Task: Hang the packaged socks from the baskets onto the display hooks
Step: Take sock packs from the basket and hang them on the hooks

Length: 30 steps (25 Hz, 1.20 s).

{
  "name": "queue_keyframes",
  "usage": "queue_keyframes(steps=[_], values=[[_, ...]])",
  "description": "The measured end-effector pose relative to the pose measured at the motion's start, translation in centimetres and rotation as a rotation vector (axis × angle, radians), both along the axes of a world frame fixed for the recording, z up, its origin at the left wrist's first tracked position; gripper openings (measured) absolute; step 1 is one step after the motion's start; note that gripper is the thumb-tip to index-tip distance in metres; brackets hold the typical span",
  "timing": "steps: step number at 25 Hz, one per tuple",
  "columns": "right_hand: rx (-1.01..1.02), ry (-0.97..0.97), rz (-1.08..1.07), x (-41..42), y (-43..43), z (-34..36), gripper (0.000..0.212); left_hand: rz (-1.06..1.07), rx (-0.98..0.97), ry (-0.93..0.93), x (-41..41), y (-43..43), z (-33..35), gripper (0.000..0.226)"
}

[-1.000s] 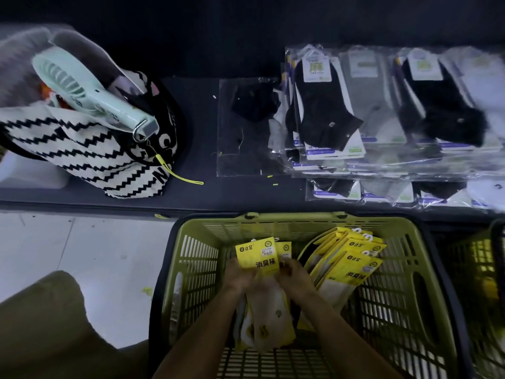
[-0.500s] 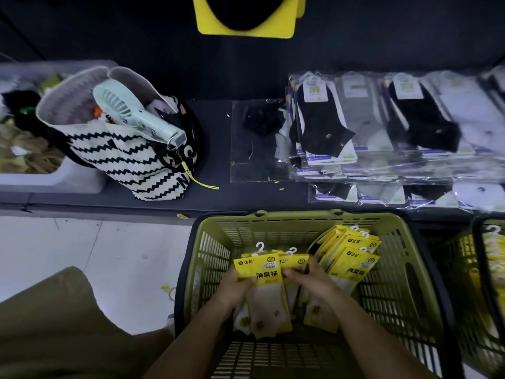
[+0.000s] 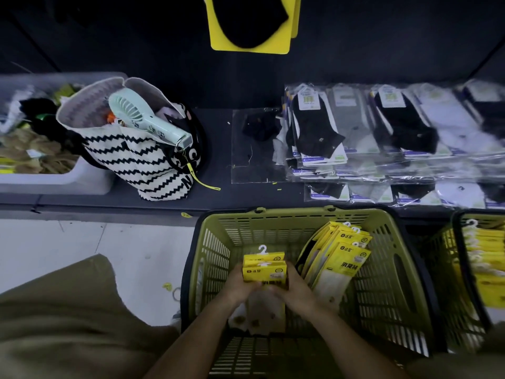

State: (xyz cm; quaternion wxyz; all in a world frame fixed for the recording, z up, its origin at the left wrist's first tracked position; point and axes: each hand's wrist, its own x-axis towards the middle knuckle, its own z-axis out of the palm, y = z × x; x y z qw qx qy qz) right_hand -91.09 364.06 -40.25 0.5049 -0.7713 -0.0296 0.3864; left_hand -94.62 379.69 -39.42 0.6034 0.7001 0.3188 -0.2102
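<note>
Inside the green basket, both my hands hold a small squared-up stack of yellow-carded sock packs with white hooks on top. My left hand grips the stack's left side and my right hand grips its right side. More yellow sock packs lean against the basket's right half. A second basket at the right edge holds further yellow packs. A hanging yellow-carded black sock pack shows at the top centre.
A dark shelf runs across behind the baskets. On it sit a zigzag tote bag with a mint hand fan, a white bin of loose items, and several bagged ankle socks. My knee is at lower left.
My hands pushed the fanned packs together into one tidy stack and lifted it slightly. The view tilted up, bringing the hanging yellow pack into sight.
</note>
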Motion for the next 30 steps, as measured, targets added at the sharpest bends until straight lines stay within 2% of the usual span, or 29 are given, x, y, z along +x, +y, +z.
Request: queue_keyframes(steps=[4,8,10,16,19,22,25,30], values=[[-0.015,-0.039,-0.165,2.4,-0.1,2.5,0.045,-0.023,0.003,-0.026,2.1,0.4,2.7,0.048],[-0.019,-0.204,-0.275,6.2,-0.1,6.8,0.048,-0.074,-0.009,-0.171,6.0,1.0,7.3,0.052],[0.002,-0.303,-0.341,7.9,0.3,9.2,0.041,-0.086,0.01,-0.259,7.6,1.6,9.9,0.05],[0.183,-0.481,-0.354,10.7,1.6,15.9,0.033,-0.049,-0.088,-0.474,9.7,3.9,16.5,0.051],[0.274,-0.515,-0.335,11.1,1.8,18.9,0.007,-0.017,-0.101,-0.524,9.9,4.4,19.2,0.053],[0.313,-0.563,-0.304,11.7,1.5,22.7,0.008,-0.005,-0.117,-0.609,10.1,4.4,22.4,0.052],[0.34,-0.599,-0.247,12.3,1.3,27.4,0.011,0.023,-0.053,-0.733,10.6,4.3,25.7,0.046],[0.291,-0.875,-0.144,13.5,1.4,35.9,0.012,0.021,0.032,-0.879,11.9,4.7,30.8,0.029]])
